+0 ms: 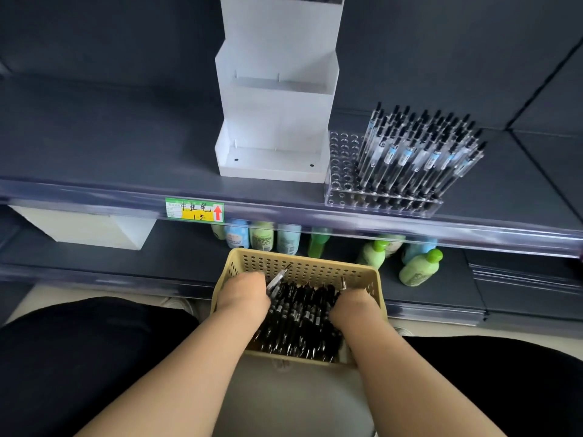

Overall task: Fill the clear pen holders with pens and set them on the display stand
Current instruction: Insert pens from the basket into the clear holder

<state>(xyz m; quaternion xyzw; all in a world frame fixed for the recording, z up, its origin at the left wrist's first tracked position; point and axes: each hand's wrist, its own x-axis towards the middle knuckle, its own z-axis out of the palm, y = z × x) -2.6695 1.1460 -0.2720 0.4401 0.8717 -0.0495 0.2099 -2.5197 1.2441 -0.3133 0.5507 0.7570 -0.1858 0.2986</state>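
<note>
Presently, in the basket (309, 266), the left hand (243, 294) grasps pens (279, 276); the right hand (355, 305) has its fingers hidden, so its grip cannot be told.

This is a shop. Just beyond the left hand (243, 294) and right hand (353, 305), which grip pens (299, 313) in a basket (303, 263), bottles (419, 268) sit in a row on a dark shelf (189, 257). Above the grip, a clear price rail (378, 220) edges the next shelf (126, 146) and carries a handwritten price tag (194, 210); a white display stand (274, 121) rises there.
</note>
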